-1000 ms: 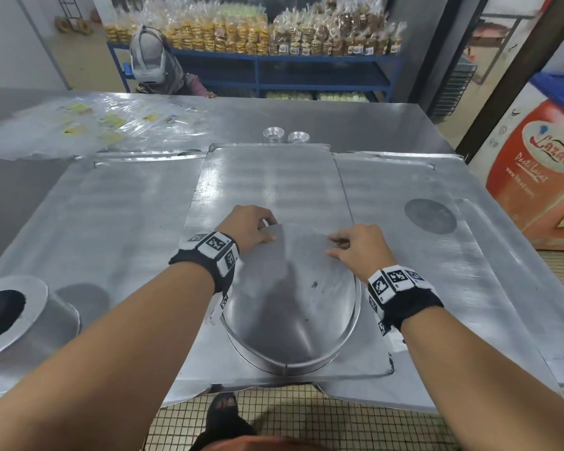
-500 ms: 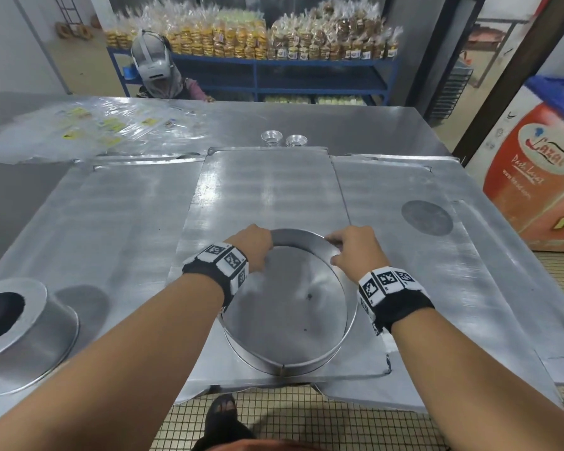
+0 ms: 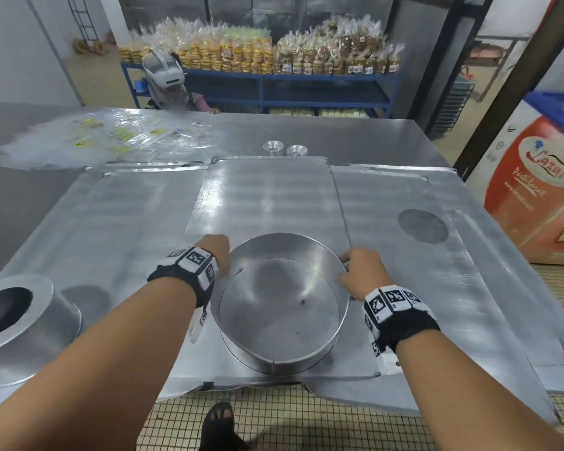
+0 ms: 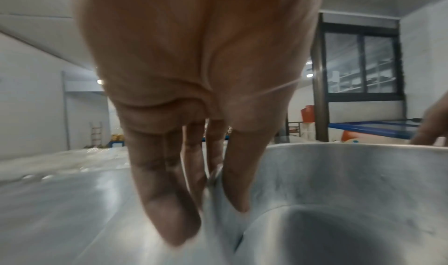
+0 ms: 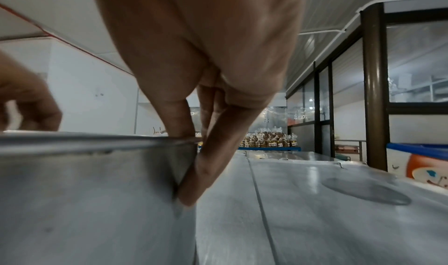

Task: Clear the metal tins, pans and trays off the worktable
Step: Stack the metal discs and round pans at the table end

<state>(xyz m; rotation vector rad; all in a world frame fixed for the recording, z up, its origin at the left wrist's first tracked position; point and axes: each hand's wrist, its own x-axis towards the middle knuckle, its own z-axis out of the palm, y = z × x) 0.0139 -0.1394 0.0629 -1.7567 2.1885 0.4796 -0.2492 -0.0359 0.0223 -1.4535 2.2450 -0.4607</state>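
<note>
A round metal pan (image 3: 279,307) sits open side up near the front edge of the steel worktable (image 3: 118,222). My left hand (image 3: 220,255) pinches its left rim; in the left wrist view the thumb lies inside the pan's wall (image 4: 339,173) and the fingers (image 4: 167,211) outside. My right hand (image 3: 355,266) pinches the right rim, with the thumb on top of the rim and a finger (image 5: 206,173) against the outer wall (image 5: 97,192) in the right wrist view. Flat metal trays (image 3: 267,196) lie upside down under and around the pan.
A second metal pan (image 3: 20,323) lies upside down at the front left. Two small tins (image 3: 285,148) stand at the back of the middle tray. Plastic bags (image 3: 105,138) are spread at the back left. A person (image 3: 170,83) sits beyond the table. An orange chest freezer (image 3: 541,190) stands at the right.
The round pan was bottom up, tilted on its edge; both hands have turned it over, and it now sits open side up with the hands on opposite sides of its rim.
</note>
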